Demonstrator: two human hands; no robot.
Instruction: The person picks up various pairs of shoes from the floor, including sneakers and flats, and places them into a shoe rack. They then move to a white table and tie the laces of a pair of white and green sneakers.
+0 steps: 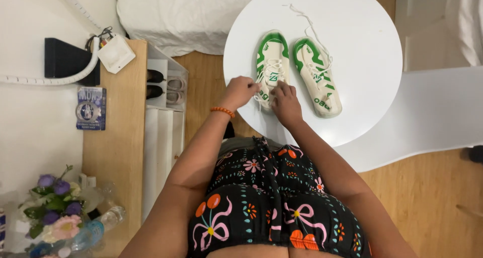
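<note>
While both hands work at the toe end of the left sneaker (pixel 271 66) on the round white table (pixel 372 46), the left hand (pixel 240 91) is pinched shut on a white lace (pixel 259 96) and the right hand (pixel 286 103) presses fingers closed at the lace too — even tension on each side seems advisable. The second sneaker (pixel 317 77) lies just beside, its lace loose.

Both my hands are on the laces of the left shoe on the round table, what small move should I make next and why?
Probably draw the lace ends snug. Your left hand and right hand both pinch the laces at the toe end of the left shoe, and the laces look loose. The other shoe lies untouched.
</note>
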